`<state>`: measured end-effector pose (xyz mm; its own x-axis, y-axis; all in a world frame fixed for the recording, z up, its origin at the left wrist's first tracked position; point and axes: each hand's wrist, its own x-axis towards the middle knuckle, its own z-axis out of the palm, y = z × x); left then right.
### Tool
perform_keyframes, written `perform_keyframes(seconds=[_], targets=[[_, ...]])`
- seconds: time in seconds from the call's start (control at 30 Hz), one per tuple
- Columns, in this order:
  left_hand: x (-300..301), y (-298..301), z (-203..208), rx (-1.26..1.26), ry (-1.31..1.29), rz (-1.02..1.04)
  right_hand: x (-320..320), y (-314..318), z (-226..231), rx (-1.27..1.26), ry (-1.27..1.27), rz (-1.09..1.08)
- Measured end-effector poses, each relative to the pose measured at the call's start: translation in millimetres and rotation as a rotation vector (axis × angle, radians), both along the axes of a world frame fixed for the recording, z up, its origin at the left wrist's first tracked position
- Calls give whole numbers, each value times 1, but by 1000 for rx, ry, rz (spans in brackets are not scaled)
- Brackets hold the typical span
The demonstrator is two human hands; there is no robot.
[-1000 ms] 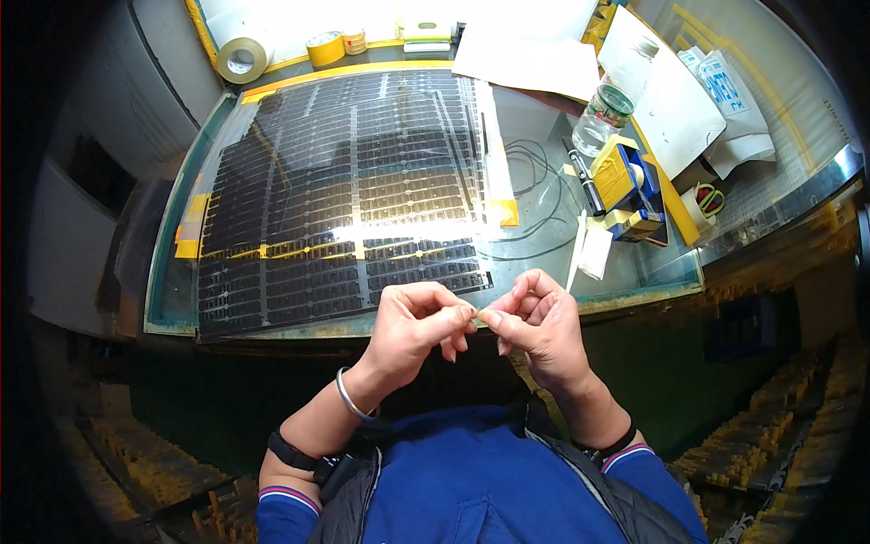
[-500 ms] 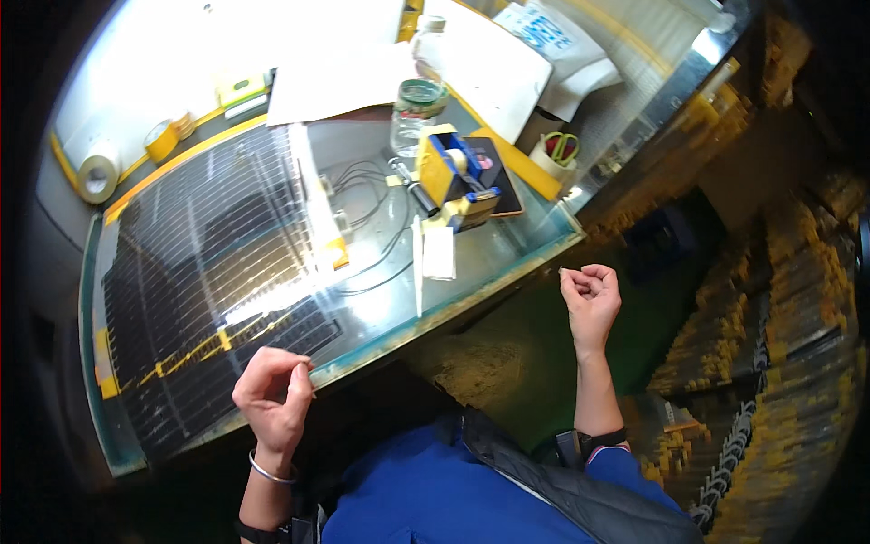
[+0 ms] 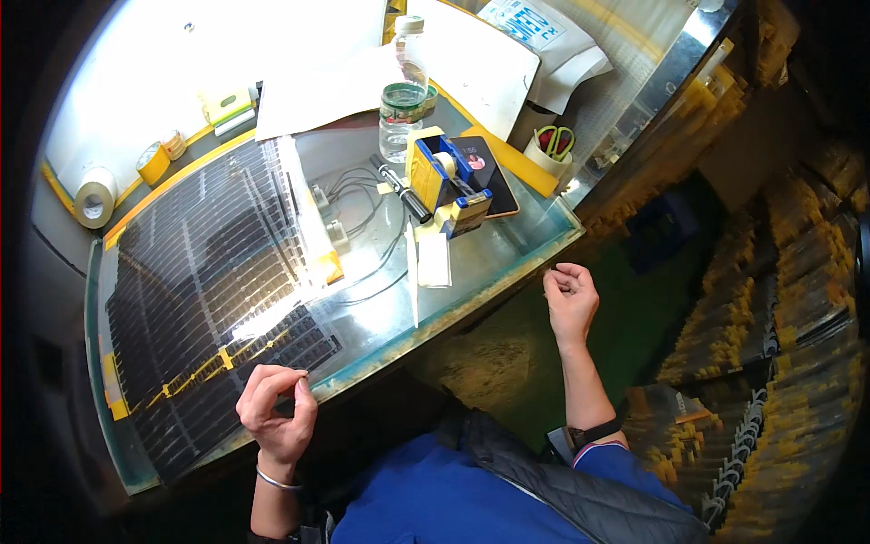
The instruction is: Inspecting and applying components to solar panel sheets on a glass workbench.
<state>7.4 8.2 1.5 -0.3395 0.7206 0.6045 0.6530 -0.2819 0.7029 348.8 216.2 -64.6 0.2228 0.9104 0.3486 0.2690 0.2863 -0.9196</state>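
Note:
My left hand (image 3: 276,410) is at the table's front edge, beside the lower right corner of a dark sheet (image 3: 190,263) with fine pale lines. Its thumb and forefinger are pinched; a tiny dark speck shows at the tips, too small to name. Off the front edge, to the right, my right hand (image 3: 571,301) hangs in the air with fingertips pressed together. Whatever it pinches, if anything, I cannot make out. The dark sheet lies on a glass-topped table (image 3: 372,313) and carries yellow tape pieces (image 3: 227,357).
Beyond my hands are a blue-and-yellow tape dispenser (image 3: 449,181), a black marker (image 3: 403,190), a phone (image 3: 494,181), a clear bottle (image 3: 396,136) and a cup with green scissors (image 3: 548,159). Tape rolls (image 3: 152,163) stand at the far left. Stacked dark material (image 3: 797,363) fills the right side.
My right hand has shifted slightly left, and my left hand sits a little lower. Both stay pinched. The view has turned slightly; the things on the table appear unmoved.

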Motion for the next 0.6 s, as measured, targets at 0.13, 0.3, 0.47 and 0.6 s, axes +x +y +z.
perform_keyframes(seconds=[0.13,0.3,0.47,0.6], targets=[[0,2,-2,-16,-35,2,-11,-16,19,-65,-19,8],[1,-4,3,-24,3,18,-70,-35,66,422,-477,256],[-1,-4,-1,20,33,-10,-99,-28,68,476,-996,577],[-5,-8,-3,45,35,23,-82,-41,73,451,-954,665]])
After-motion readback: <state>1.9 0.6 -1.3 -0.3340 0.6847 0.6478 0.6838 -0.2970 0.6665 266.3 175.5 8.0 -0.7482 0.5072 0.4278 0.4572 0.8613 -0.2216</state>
